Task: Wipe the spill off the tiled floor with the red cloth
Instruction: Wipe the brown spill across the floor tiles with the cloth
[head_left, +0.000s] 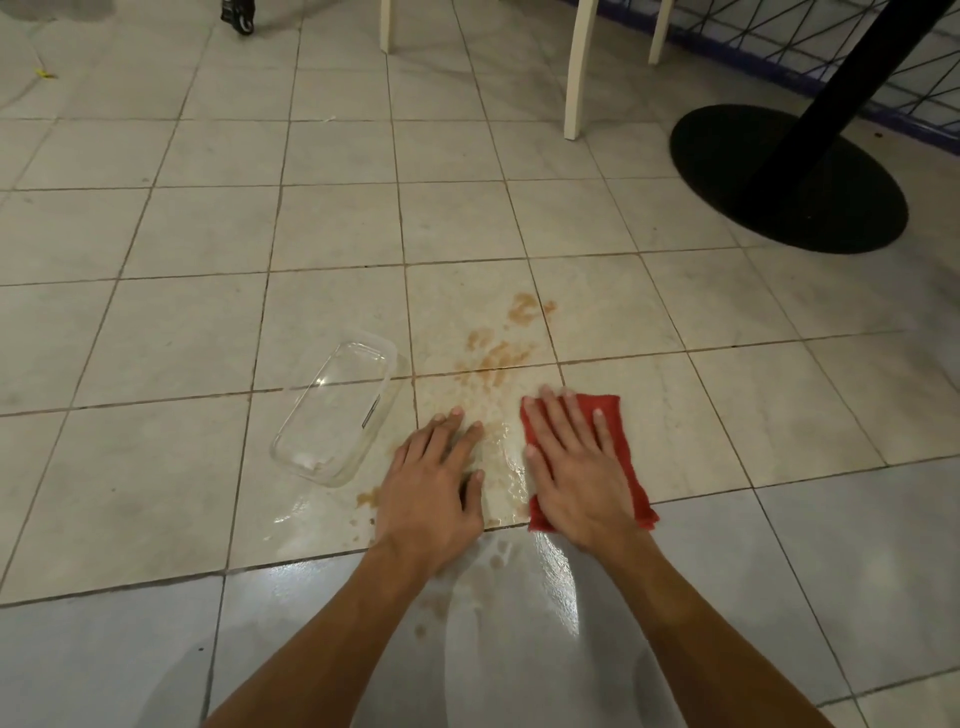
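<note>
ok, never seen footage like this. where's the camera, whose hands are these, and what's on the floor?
There is one picture, taken by a wide-angle camera worn on a person's head and looking forward and down. There is no robot, only a person's two bare hands. The right hand lies flat with straight fingers, pressing the red cloth onto the tiled floor. The left hand rests flat on the wet tile beside it and holds nothing. The spill shows as brownish smears and a wet sheen ahead of and around the hands. A clear plastic container lies to its left. Farther off are a black table base and white chair legs.
</note>
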